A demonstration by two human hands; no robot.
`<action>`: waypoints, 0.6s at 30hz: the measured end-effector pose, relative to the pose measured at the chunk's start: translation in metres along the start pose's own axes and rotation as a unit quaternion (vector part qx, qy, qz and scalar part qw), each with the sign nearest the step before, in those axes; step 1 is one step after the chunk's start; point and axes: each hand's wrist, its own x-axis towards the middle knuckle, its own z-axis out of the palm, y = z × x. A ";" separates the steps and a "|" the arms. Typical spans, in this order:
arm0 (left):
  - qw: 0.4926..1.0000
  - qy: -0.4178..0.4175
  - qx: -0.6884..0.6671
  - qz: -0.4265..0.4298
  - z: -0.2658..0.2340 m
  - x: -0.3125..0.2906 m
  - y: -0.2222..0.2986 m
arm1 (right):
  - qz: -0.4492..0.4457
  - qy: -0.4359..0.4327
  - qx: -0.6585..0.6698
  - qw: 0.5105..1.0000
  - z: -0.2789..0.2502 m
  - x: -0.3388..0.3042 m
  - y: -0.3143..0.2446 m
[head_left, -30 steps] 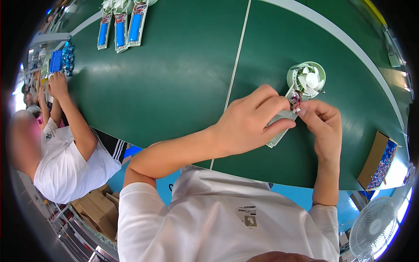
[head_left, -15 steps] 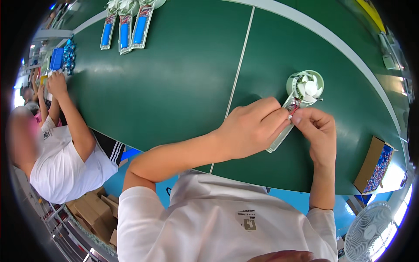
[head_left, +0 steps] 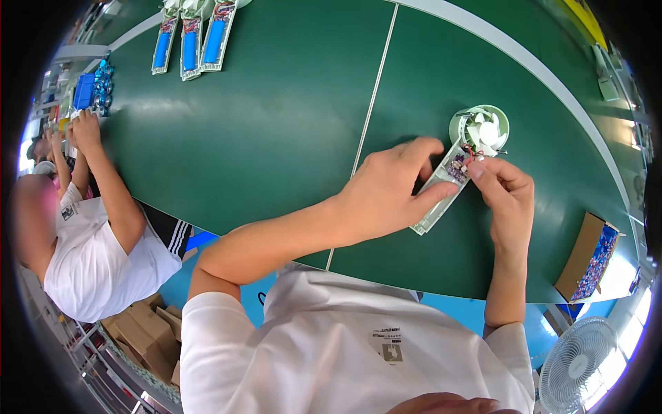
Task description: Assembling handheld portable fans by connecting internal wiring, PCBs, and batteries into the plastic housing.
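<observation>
A small handheld fan point(head_left: 487, 131) with white blades in a pale green ring lies on the green table, its handle point(head_left: 429, 215) pointing toward me. The handle shell is uncovered. Inside it show a small circuit board point(head_left: 456, 167) and thin red and dark wires point(head_left: 472, 151). My left hand point(head_left: 386, 186) steadies the handle from the left, thumb across its lower part and fingers curled behind the far side. Thumb and forefinger of my right hand point(head_left: 509, 200) are pinched at the wires beside the board; the small end they hold is mostly hidden.
Several similar opened fans with blue batteries point(head_left: 214, 41) lie at the far left. A cardboard box point(head_left: 586, 259) of small colourful pieces stands at the right edge. To the left, a co-worker point(head_left: 103, 241) reaches toward a blue bin point(head_left: 84, 91). A white standing fan point(head_left: 578, 362) is at lower right.
My left fingers have drawn back from the wires, and the thumb now rests on the handle, uncovering the board. My right hand has moved slightly up and right with the wires.
</observation>
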 end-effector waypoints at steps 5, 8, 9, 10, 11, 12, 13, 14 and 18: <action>0.961 0.136 0.129 0.203 0.001 0.006 0.002 | -0.013 0.009 -0.004 1.000 0.003 -0.004 -0.002; 0.937 0.164 0.158 0.265 0.005 0.007 -0.007 | -0.012 -0.003 0.001 1.000 0.007 -0.004 0.001; 0.931 0.172 0.162 0.280 0.006 0.006 -0.008 | -0.009 -0.005 -0.001 1.000 0.007 -0.006 0.001; 0.931 0.173 0.161 0.277 0.006 0.005 -0.009 | -0.007 -0.008 -0.010 1.000 0.007 -0.007 0.002; 0.930 0.167 0.169 0.280 0.006 0.005 -0.010 | -0.006 -0.012 -0.019 1.000 0.007 -0.007 0.002; 0.929 0.161 0.176 0.283 0.005 0.004 -0.010 | -0.003 -0.013 -0.020 1.000 0.006 -0.008 0.002; 0.930 0.161 0.174 0.281 0.005 0.004 -0.010 | 0.004 -0.019 -0.005 1.000 0.004 -0.007 0.001; 0.935 0.156 0.164 0.272 0.004 0.004 -0.008 | 0.010 -0.024 0.010 1.000 0.003 -0.007 -0.001; 0.961 0.146 0.032 0.234 0.009 0.005 -0.008 | 0.009 -0.027 0.061 0.998 0.011 -0.008 -0.004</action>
